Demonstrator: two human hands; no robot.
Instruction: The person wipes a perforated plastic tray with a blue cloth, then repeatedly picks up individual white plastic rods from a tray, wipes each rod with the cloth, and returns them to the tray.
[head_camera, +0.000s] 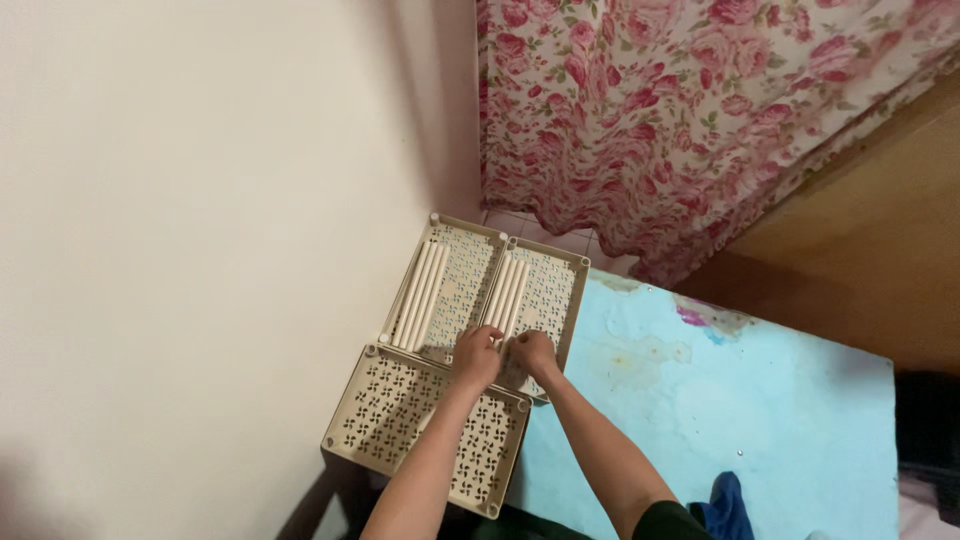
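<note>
Touching both hands' grip (505, 355), white tubes (506, 293) lie ahead.

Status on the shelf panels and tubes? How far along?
Laid out: three beige perforated plastic panels on the light blue table, two side by side, one nearer. In hand: left hand and right hand at the white plastic tubes on the right panel. Left: nothing is joined yet; a second tube bundle lies untouched.
</note>
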